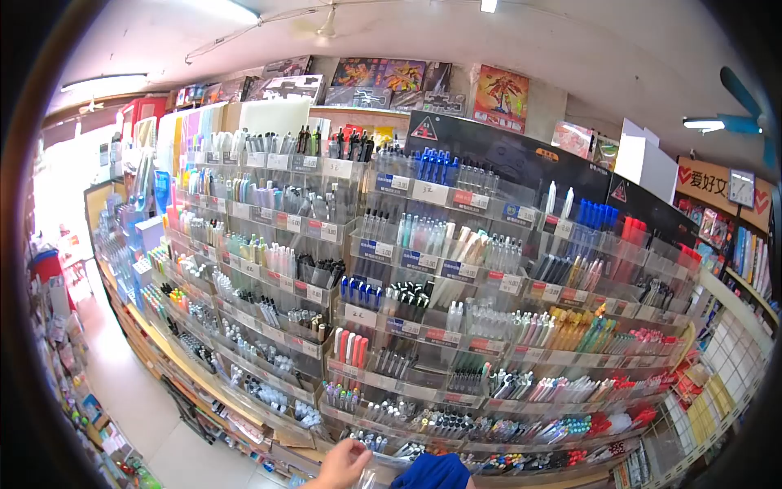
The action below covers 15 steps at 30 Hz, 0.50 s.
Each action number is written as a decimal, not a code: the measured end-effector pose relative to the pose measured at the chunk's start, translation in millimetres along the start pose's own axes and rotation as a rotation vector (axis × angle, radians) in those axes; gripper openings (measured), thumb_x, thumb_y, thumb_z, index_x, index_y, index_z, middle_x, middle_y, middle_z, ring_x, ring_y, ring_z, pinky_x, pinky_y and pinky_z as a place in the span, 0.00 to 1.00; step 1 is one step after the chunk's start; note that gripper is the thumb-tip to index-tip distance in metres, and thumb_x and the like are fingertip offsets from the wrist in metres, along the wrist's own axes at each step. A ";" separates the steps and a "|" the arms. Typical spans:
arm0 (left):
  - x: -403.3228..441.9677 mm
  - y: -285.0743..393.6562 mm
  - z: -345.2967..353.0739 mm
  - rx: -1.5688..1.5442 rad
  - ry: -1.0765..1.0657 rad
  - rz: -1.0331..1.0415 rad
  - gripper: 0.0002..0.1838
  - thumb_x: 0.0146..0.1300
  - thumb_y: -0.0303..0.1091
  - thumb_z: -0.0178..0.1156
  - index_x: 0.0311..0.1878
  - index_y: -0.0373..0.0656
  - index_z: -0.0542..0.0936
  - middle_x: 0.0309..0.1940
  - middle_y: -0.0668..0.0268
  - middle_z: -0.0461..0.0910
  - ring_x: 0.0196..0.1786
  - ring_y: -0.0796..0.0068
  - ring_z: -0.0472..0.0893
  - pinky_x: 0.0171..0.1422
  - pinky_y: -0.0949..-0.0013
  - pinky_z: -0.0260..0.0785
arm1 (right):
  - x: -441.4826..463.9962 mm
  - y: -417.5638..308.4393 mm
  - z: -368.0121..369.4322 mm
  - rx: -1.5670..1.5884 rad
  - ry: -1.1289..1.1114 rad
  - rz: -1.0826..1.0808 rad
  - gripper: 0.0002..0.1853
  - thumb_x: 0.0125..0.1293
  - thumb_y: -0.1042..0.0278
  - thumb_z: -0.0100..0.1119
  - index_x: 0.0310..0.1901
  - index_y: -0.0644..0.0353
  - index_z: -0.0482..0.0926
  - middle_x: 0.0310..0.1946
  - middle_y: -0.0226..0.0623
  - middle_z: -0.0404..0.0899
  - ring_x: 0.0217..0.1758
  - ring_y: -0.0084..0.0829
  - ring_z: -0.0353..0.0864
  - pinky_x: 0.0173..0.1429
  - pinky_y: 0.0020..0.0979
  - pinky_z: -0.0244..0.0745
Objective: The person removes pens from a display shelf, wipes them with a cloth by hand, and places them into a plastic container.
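At the bottom edge, my left hand (344, 463) is raised in front of the lowest tiers of a clear plastic pen rack (383, 380). Its fingers are curled together, and whatever they may hold cannot be made out. Just right of the fingers is a patch of clear plastic (377, 471). Dark blue cloth (432, 473) bulges up beside it, with a sliver of skin at its right edge. Behind the hand, short pens (371, 440) stand in the bottom row. My right hand is out of view.
Tiers of pens and markers with price labels (429, 191) fill the rack. A white wire grid (725, 375) stands at right, a wooden ledge (155, 326) runs along the left. Stacked goods (90, 407) line the aisle floor (130, 359). Boxes (501, 98) sit on top.
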<state>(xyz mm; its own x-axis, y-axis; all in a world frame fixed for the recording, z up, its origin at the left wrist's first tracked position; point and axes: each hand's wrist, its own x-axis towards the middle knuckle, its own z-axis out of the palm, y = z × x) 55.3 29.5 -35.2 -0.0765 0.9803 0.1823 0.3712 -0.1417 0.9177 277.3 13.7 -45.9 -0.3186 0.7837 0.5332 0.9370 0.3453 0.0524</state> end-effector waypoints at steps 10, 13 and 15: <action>99.0 197.6 -63.5 0.115 0.130 0.728 0.04 0.56 0.26 0.55 0.34 0.37 0.73 0.28 0.61 0.74 0.28 0.72 0.74 0.31 0.72 0.67 | 9.5 20.1 12.8 -1.024 0.450 -0.703 0.13 0.50 0.72 0.44 0.36 0.66 0.74 0.30 0.45 0.73 0.33 0.39 0.74 0.39 0.37 0.71; 129.1 277.1 -54.9 0.279 0.096 1.044 0.04 0.56 0.22 0.53 0.36 0.36 0.72 0.31 0.60 0.74 0.34 0.72 0.76 0.35 0.74 0.68 | 4.3 20.0 20.3 -1.243 0.520 -0.665 0.13 0.52 0.71 0.43 0.37 0.64 0.74 0.31 0.43 0.73 0.34 0.36 0.74 0.40 0.36 0.71; 155.7 316.4 -41.3 0.367 0.104 1.177 0.06 0.57 0.25 0.53 0.38 0.36 0.72 0.34 0.58 0.73 0.36 0.64 0.76 0.40 0.69 0.69 | 5.0 20.7 18.7 -1.216 0.500 -0.669 0.13 0.55 0.69 0.42 0.39 0.63 0.73 0.34 0.41 0.73 0.36 0.34 0.73 0.42 0.33 0.70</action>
<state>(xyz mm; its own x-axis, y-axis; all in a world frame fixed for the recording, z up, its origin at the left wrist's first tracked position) 122.6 131.6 298.1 0.4127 0.2645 0.8716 0.4997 -0.8658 0.0261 292.4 34.5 -57.9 -0.8862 0.3136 0.3410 0.2607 -0.2709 0.9266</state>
